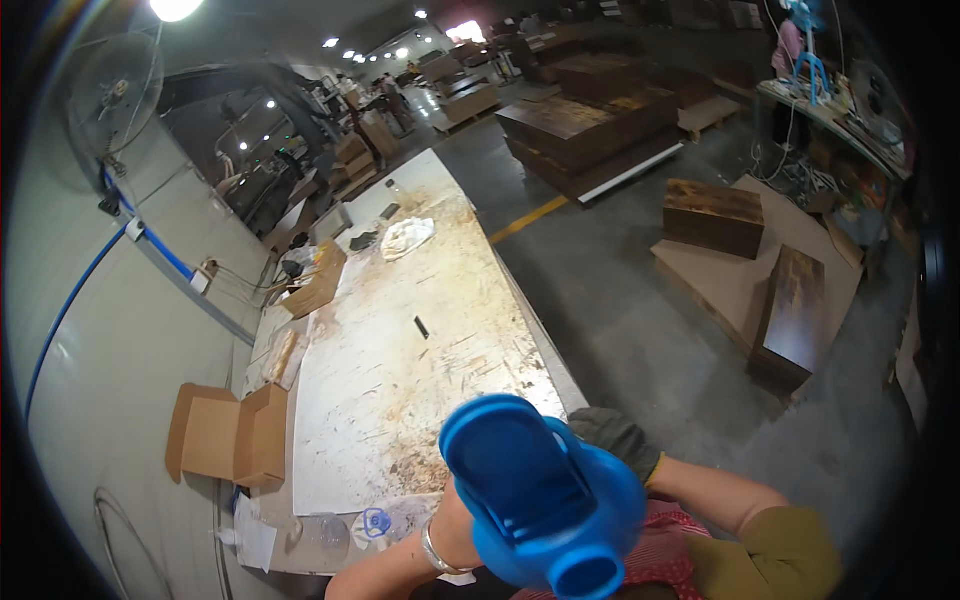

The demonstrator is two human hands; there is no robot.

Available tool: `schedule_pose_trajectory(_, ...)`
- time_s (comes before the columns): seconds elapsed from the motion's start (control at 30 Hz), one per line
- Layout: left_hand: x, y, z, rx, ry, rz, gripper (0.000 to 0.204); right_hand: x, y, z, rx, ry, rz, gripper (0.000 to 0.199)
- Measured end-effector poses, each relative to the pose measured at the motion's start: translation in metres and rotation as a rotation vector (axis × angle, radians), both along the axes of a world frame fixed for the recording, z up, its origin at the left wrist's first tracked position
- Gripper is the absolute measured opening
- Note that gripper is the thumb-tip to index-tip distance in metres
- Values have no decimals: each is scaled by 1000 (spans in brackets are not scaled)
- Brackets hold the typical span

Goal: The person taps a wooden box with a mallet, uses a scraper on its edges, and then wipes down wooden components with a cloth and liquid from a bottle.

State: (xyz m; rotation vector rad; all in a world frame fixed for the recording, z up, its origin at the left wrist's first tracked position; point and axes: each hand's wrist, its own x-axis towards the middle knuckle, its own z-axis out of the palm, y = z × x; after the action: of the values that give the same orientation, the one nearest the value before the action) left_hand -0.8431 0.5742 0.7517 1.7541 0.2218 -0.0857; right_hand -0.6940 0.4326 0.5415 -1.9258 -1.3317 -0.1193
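A blue plastic bottle [545,490] sits close to the camera, in front of the wearer's body and above the near end of the worn counter [430,330]. The left wrist [458,535] runs behind it, hiding those fingers, so their state cannot be told. The gloved right hand [618,440] is just behind the bottle; whether its fingers grasp it cannot be told either. The shell looks stiff, smooth and probably light, perhaps slippery; the rounded body seems a safer hold than the spout.
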Motion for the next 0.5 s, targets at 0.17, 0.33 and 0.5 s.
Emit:
schedule_pose_trajectory(0.17,-32,15,16,580,-497,-245,44,-39,28,-18,-130,40,71,34)
schedule_pose_trajectory(0.33,-59,30,19,408,-373,-134,44,-52,23,-42,-260,-1,101,36)
schedule_pose_trajectory(0.5,-64,19,50,691,-917,-144,49,-59,25,-55,-89,-129,16,32)
